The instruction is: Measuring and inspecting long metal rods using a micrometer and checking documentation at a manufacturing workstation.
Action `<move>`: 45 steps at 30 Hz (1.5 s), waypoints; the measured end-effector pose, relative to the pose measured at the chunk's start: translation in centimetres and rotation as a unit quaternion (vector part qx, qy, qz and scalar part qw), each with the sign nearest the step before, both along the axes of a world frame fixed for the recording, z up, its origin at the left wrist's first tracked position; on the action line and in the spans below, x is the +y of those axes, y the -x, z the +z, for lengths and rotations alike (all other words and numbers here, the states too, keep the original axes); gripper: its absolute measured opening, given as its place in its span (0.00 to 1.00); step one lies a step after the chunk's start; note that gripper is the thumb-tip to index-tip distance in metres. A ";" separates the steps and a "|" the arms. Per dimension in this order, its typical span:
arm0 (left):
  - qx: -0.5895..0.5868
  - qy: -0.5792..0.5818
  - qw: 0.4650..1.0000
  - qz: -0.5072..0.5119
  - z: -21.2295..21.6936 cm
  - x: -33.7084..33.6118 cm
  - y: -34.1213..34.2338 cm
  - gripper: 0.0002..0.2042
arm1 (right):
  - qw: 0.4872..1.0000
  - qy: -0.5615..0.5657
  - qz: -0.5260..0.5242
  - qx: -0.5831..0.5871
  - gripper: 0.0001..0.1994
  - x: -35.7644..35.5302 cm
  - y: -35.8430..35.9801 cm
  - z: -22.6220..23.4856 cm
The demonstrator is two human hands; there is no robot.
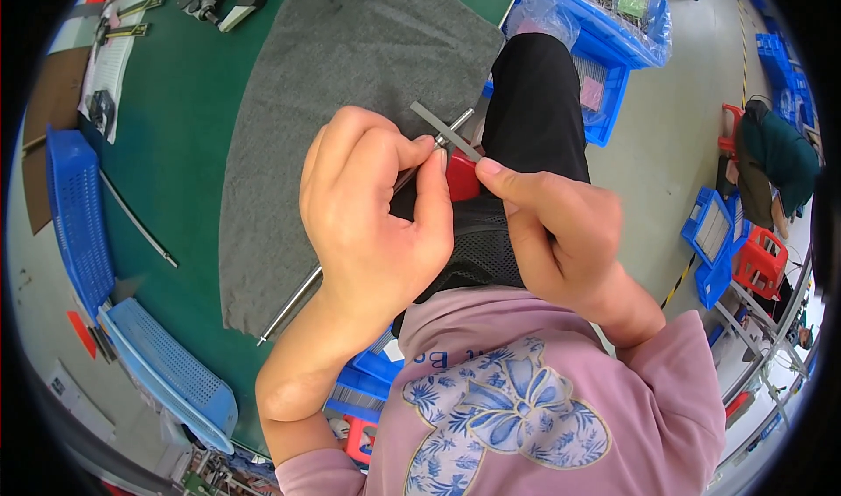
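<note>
Hands over lap: left hand point(372, 203) grips thin metal rod point(293, 299); right hand point(552, 229) pinches flat grey strip point(445, 130).

A green table point(188, 137) bears a grey cloth point(350, 67) and blue trays point(74, 216).

A clear plastic bag point(545, 14) sits puffed up at the edge of the green table, beside the blue crates. In the farther blue crate point(644, 36) lies a small green packet point(632, 3), possibly a labelled pouch. White printed sheets point(109, 63) lie at the table's far left corner.
</note>
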State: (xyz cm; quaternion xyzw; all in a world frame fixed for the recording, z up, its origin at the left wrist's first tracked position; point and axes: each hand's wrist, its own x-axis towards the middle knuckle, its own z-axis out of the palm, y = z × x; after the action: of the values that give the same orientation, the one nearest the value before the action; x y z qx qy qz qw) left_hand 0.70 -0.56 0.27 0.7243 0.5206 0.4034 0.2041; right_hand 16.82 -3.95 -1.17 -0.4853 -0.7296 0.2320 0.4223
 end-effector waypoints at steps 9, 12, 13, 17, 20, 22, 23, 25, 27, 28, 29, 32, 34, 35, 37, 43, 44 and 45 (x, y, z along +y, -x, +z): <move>0.003 -0.018 1.000 -0.018 -0.1 0.2 0.1 0.09 | 0.994 0.025 0.020 -0.107 0.16 0.2 0.6 1.5; 0.005 -0.015 1.000 -0.011 -0.2 0.1 0.2 0.09 | 0.994 -0.062 -0.022 -0.088 0.15 1.3 1.7 0.0; 0.004 -0.016 1.000 -0.011 -0.2 0.1 0.1 0.09 | 0.994 -0.063 -0.022 -0.089 0.15 0.9 1.5 0.1; -0.009 -0.020 1.000 -0.017 -0.3 0.1 -0.1 0.09 | 0.993 0.004 -0.026 -0.114 0.12 -0.3 0.8 0.9; 0.012 -0.024 0.999 -0.021 -0.2 0.1 0.1 0.08 | 0.997 -0.026 0.007 -0.072 0.19 1.8 1.9 0.4; 0.005 -0.012 1.000 -0.010 -0.1 0.0 0.1 0.08 | 0.999 -0.001 0.007 -0.051 0.19 0.4 1.3 0.4; 0.006 -0.013 1.000 -0.009 -0.2 0.1 0.1 0.08 | 0.999 0.025 0.009 -0.030 0.18 -0.5 0.7 0.4; 0.009 -0.028 0.999 -0.016 -0.3 0.1 0.0 0.09 | 0.998 0.033 0.018 -0.044 0.19 -0.8 0.4 0.1; 0.012 -0.027 0.999 -0.019 -0.4 0.2 0.1 0.09 | 0.997 -0.053 -0.035 -0.034 0.18 0.5 1.7 -0.5; 0.012 -0.026 0.999 -0.019 -0.5 0.2 0.2 0.08 | 0.997 -0.056 -0.038 -0.041 0.19 0.8 2.1 -0.9; 0.015 -0.028 0.999 -0.020 -0.5 0.2 0.2 0.08 | 0.997 -0.058 -0.039 -0.037 0.19 0.6 2.0 -1.1; 0.016 -0.043 0.999 -0.023 -0.4 0.3 0.3 0.08 | 0.996 -0.058 -0.043 -0.052 0.21 -1.7 0.7 -1.9; 0.049 -0.036 0.998 -0.028 -0.1 0.1 0.4 0.06 | 0.997 -0.068 -0.041 0.000 0.21 -2.6 -0.5 -2.4; 0.051 -0.037 0.998 -0.030 -0.1 0.0 0.4 0.06 | 0.996 -0.070 -0.048 0.019 0.20 -2.9 -0.7 -2.5; 0.050 -0.031 0.998 -0.019 -0.1 -0.2 0.5 0.06 | 0.989 -0.100 -0.074 0.074 0.17 -2.4 -0.7 -2.9; 0.070 0.013 0.997 -0.021 0.5 -0.1 0.5 0.10 | 0.992 -0.062 -0.050 0.097 0.13 -2.1 -0.7 -2.3; 0.071 0.010 0.997 -0.023 0.6 -0.1 0.4 0.10 | 0.990 -0.065 -0.051 0.110 0.13 -2.2 -0.4 -2.7; 0.068 0.022 0.997 -0.023 0.8 -0.1 0.3 0.09 | 0.989 -0.068 -0.052 0.123 0.13 -2.2 -0.3 -3.0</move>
State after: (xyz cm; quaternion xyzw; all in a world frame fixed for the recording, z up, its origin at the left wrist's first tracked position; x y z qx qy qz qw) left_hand 0.42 -0.61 1.06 0.7571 0.5255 0.3366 0.1936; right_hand 17.10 -6.18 -4.16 -0.4604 -0.6597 0.2181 0.5524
